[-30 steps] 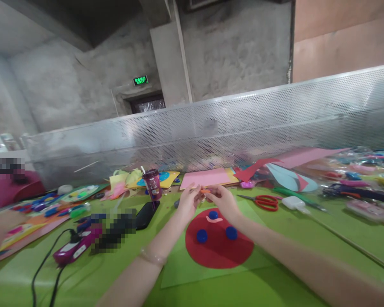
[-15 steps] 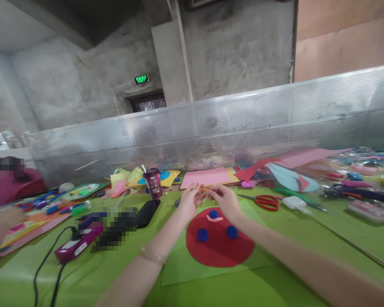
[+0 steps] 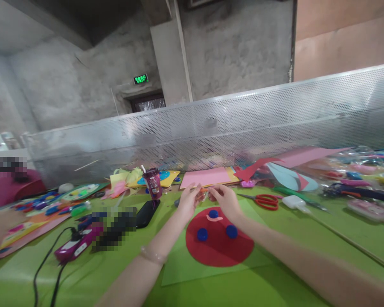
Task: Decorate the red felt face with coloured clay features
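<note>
My left hand (image 3: 189, 201) and my right hand (image 3: 225, 199) meet above the far edge of a red paper circle (image 3: 219, 253). Their fingers are closed in a pinch around a small orange piece (image 3: 205, 189), with something clear beside it; its kind is too small to make out. Below them, the circle lies on a light green sheet (image 3: 176, 273). Three round blue pieces sit on it: one at left (image 3: 202, 234), one at right (image 3: 231, 231) and one at the top (image 3: 213, 214). A curved pink strip (image 3: 215, 219) lies just under the top one.
Red-handled scissors (image 3: 266, 202) and a white charger (image 3: 294, 203) lie to the right. At left stand a drink cup (image 3: 152, 184), a black phone (image 3: 148, 213) and a purple power strip (image 3: 80, 245). Coloured paper (image 3: 208, 176) lies behind. Another person's arm (image 3: 0, 230) shows far left.
My fingers have shifted slightly around the orange piece, and the clear bit shows more between them. The paper circle and its pieces stay where they were.
</note>
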`<state>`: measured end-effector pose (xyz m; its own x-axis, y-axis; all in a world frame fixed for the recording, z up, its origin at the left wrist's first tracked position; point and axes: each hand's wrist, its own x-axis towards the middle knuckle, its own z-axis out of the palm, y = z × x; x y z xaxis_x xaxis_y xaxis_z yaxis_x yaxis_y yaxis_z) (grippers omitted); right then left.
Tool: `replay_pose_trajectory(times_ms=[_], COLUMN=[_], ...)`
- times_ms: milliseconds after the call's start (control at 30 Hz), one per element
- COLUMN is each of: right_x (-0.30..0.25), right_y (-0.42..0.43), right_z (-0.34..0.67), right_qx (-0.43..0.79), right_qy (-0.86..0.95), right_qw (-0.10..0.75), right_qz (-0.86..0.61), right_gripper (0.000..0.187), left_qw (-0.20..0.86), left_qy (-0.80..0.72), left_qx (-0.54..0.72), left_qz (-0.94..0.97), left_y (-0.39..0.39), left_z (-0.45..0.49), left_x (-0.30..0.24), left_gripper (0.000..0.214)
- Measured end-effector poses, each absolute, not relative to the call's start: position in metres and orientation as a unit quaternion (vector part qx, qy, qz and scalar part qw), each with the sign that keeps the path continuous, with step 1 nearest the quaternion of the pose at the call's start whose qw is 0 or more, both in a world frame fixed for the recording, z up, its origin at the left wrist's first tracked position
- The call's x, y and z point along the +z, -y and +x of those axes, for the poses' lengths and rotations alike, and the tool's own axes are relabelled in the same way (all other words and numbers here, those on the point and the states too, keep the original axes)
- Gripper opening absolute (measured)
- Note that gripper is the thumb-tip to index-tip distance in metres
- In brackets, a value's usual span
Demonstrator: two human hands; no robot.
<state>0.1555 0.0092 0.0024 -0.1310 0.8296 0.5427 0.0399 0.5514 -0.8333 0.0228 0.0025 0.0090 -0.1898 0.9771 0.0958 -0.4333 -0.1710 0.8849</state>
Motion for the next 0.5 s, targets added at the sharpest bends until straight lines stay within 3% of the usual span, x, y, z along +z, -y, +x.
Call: replay_pose_trajectory(times_ms=[500], right_x=[0.0012], right_y=[-0.0128], right_z=[0.1557], right_qx=[0.359], right_qy=[0.661], right_qw=[0.579], right_qz=[-0.315], right_gripper=[0.008], left_qw=[0.546], left_qy=[-0.412], left_qx=[0.637], left_qz=[0.355], left_y=[-0.0011], left_z=[0.0218], left_x=[0.0099], left_gripper=[0.03])
